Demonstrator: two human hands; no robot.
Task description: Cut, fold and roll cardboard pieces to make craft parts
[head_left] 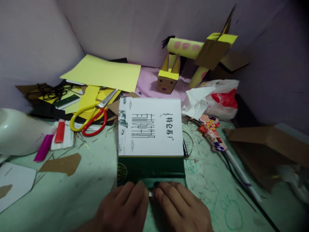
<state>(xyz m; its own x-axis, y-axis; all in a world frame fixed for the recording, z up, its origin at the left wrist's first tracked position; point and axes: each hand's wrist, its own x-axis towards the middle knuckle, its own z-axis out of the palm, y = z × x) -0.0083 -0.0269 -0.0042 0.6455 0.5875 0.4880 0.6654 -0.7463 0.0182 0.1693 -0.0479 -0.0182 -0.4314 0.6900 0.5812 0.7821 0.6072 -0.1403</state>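
Note:
A milk carton box of cardboard, white with Chinese print on top and dark green on its front side, lies in the middle of the table. My left hand is closed at the box's near edge, its fingers bent together. Beside it, my right hand has its fingers curled down over the same near edge. A small white sliver shows between my two hands; what it belongs to is unclear. My thumbs and the undersides of my fingers are hidden.
Scissors with yellow and red handles lie left, on yellow paper scraps. A white bottle and glue stick pieces are further left. Behind stand a cardboard animal head and a spotted paper-tube figure. A plastic bag and wand lie right.

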